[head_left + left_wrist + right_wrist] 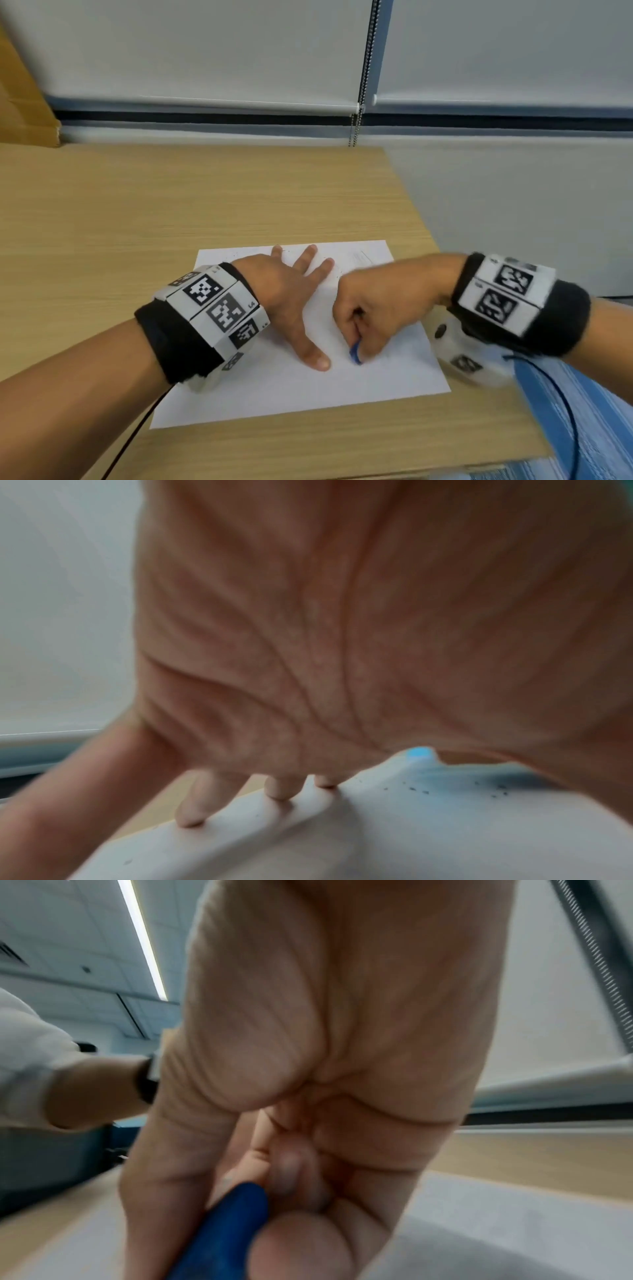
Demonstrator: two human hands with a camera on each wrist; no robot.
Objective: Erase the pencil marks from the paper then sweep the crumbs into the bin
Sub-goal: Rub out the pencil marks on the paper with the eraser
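While left hand [284,291] presses paper [376,387] flat (fingers spread), right hand [373,308] grips blue eraser [355,353].

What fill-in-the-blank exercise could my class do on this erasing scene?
1. The left hand presses flat on the white sheet of ____.
2. The right hand grips a small eraser coloured ____.
3. The sheet lies on a light ____ table.
4. Dark ____ speckle the sheet.

Missing words: paper; blue; wooden; crumbs
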